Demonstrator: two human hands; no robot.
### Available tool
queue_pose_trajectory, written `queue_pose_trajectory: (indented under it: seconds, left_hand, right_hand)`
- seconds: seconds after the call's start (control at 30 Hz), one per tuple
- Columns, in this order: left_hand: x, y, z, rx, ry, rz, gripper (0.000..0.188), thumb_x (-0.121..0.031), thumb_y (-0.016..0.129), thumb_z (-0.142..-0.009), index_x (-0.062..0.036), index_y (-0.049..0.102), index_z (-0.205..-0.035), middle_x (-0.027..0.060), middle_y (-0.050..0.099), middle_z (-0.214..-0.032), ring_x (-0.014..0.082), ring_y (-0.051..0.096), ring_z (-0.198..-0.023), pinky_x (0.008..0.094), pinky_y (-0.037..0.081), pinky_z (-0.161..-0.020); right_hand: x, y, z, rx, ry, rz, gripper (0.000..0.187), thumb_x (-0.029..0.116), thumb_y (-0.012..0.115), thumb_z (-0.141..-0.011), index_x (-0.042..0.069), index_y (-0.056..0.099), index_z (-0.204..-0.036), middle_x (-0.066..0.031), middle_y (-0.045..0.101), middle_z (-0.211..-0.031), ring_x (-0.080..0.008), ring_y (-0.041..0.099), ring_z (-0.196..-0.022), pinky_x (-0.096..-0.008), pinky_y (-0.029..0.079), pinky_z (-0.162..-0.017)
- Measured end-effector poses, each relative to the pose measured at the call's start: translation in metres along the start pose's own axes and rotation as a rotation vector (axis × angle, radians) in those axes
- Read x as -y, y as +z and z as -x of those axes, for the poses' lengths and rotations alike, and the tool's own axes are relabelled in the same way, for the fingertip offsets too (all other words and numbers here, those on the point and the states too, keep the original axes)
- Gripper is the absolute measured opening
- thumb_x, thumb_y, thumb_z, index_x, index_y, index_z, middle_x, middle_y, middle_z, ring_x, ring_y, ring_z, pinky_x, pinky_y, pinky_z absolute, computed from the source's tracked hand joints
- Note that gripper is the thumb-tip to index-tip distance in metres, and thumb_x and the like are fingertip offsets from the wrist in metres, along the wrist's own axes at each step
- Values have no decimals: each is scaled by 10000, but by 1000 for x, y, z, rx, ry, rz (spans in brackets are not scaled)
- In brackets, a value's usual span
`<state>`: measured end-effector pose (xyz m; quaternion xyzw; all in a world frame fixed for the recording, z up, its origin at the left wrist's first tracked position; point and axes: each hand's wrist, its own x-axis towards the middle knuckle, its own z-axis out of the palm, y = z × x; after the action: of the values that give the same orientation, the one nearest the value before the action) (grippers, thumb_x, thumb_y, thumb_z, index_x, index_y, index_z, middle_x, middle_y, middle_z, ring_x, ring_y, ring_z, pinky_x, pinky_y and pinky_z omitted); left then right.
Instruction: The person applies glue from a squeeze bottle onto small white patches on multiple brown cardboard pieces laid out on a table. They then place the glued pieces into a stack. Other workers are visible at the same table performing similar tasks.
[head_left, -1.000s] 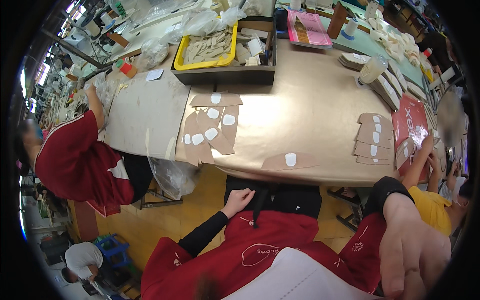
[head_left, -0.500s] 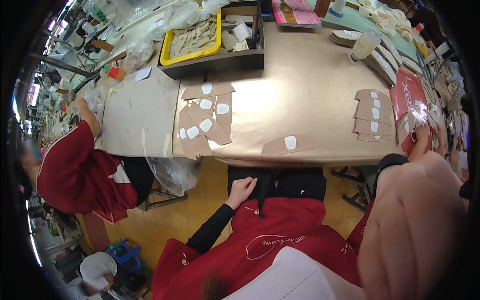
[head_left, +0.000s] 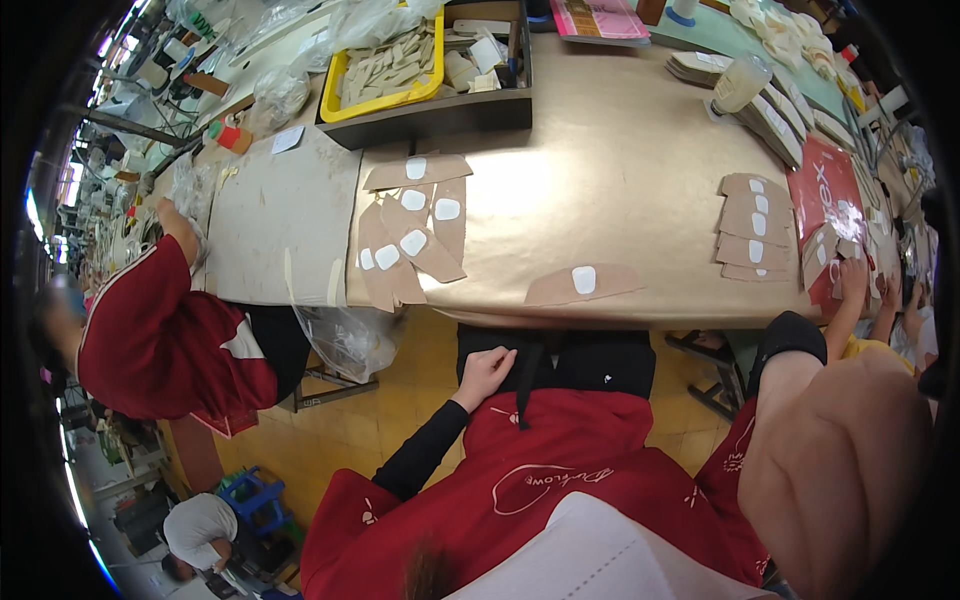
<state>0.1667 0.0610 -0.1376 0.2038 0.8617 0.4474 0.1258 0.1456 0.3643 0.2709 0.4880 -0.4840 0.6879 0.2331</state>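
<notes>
My left hand (head_left: 486,375) rests on my lap below the table edge, fingers curled in, nothing visible in it. My right hand (head_left: 840,465) is raised very close, large and blurred at the lower right, its fingers bent closed; whatever they may hold is hidden. A single tan curved piece (head_left: 555,288) with a white patch lies at the table's near edge in front of me. Left of it several similar tan pieces (head_left: 440,262) overlap loosely. On the right, an overlapping row of tan pieces (head_left: 738,222) shows its white patches.
A black box (head_left: 430,128) at the back holds a yellow tray (head_left: 440,72) of small beige pieces. A clear bottle (head_left: 741,84) stands by stacked pieces at back right. A person in red (head_left: 175,340) sits at left. Another person's hand (head_left: 850,280) works at right by a red sheet (head_left: 822,178).
My raised right hand has shifted slightly, and more of its dark cuff shows. At the right, the other person's hand has moved a little. My left hand stays on my lap.
</notes>
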Motion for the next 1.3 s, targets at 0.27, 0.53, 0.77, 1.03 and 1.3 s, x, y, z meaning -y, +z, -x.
queue_pose_trajectory:
  seconds: [0.27,0.53,0.77,1.03,1.3]
  left_hand:
    - [1,0,-3,24,0,10,231,-155,664,-910,-19,621,-729,141,535,-556,270,562,-468,351,397,-449]
    - [4,4,-1,-9,-5,17,272,-154,665,-907,-12,593,-687,144,521,-537,280,544,-452,361,389,-445]
    - [2,2,-3,5,36,1,279,-142,662,-910,-4,575,-683,145,509,-537,278,530,-447,360,382,-448]
    - [-5,-1,-5,-12,34,13,276,-137,663,-908,-1,575,-684,147,503,-540,275,521,-446,356,377,-446]
    - [-1,-1,-4,-7,55,-19,264,-130,668,-900,1,580,-689,151,504,-542,275,518,-445,358,374,-445]
  right_hand:
    - [-2,9,9,-13,72,40,448,266,588,-959,57,512,-1348,-122,585,-1110,-210,554,-916,-298,480,-774]
    - [-18,6,13,-25,196,88,437,257,587,-956,72,518,-1346,-109,587,-1092,-211,548,-910,-299,478,-777]
    - [-41,21,22,-4,303,98,428,250,586,-954,84,523,-1344,-98,589,-1076,-212,543,-904,-299,476,-779]
    - [-53,29,19,4,307,87,419,241,585,-952,98,529,-1343,-86,591,-1057,-214,537,-898,-300,473,-781]
    - [-49,26,18,-17,330,99,412,232,584,-950,113,535,-1341,-73,594,-1038,-215,531,-891,-300,471,-783]
